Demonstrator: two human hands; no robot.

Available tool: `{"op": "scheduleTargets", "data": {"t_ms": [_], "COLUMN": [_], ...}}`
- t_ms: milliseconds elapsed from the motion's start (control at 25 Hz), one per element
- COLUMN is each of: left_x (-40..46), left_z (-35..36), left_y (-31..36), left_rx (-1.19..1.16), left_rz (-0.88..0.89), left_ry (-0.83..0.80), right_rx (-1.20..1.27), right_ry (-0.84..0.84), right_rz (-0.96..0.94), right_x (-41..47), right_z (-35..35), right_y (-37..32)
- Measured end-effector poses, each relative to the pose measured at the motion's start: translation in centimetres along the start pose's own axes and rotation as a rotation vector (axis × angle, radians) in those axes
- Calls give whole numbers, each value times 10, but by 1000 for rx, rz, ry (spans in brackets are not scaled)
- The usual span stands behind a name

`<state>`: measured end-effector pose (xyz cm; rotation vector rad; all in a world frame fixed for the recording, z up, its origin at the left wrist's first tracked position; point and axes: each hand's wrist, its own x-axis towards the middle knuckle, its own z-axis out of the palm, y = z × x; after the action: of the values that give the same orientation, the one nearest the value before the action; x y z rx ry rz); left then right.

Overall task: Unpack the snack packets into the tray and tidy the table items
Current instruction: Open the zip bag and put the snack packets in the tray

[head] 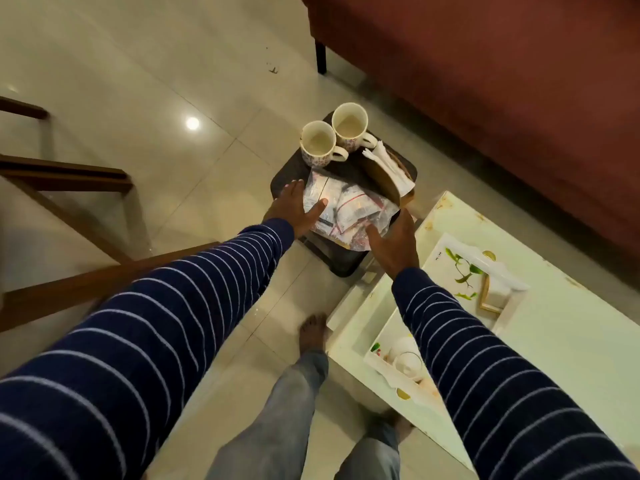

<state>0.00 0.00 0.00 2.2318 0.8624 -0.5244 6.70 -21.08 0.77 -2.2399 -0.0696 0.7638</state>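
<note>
Reaching: both my hands are out over the clear bag of snack packets [349,209], which lies on the small dark stool [287,174], well short of the tray.
Left hand [294,209]: fingers spread wide, thumb touching the bag's left edge, nothing held.
Right hand [394,244]: open and relaxed at the bag's right edge; whether it touches the plastic I cannot tell.
Step in hand: I judge this the start, taking hold of the bag.
Next move: closing both hands on the slack plastic and carrying it to the white tray [446,261] on the white table [571,327].
Also on stool: two mugs [332,136], napkin holder [388,171].
Writing: packet print too blurred to read; no brand legible.
</note>
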Motion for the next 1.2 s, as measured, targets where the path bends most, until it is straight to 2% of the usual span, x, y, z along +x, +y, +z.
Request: {"op": "scheduleTargets", "data": {"t_ms": [80,200,480,600,760,880,1200], "left_x": [8,17,43,50,39,17,-73], "left_z": [10,28,42,46,45,37,-30], "left_y": [-1,-10,-9,-10,-10,-2,68], "left_rx": [-130,-259,-517,-743,-891,-879,-830], "left_rz": [-57,-104,-247,-328,-359,-328,-56], "left_ry": [-10,-33,12,-38,-82,-103,-231], "right_rx": [134,208,485,497,495,534,666], "right_ry": [-30,-74,-144,-168,-140,-143,-192], "right_rz": [117,261,318,297,274,209,14], "right_x": [16,29,47,52,40,22,-58], "right_z": [6,16,34,39,34,14,-90], "right_y": [4,12,25,27,23,15,-23]}}
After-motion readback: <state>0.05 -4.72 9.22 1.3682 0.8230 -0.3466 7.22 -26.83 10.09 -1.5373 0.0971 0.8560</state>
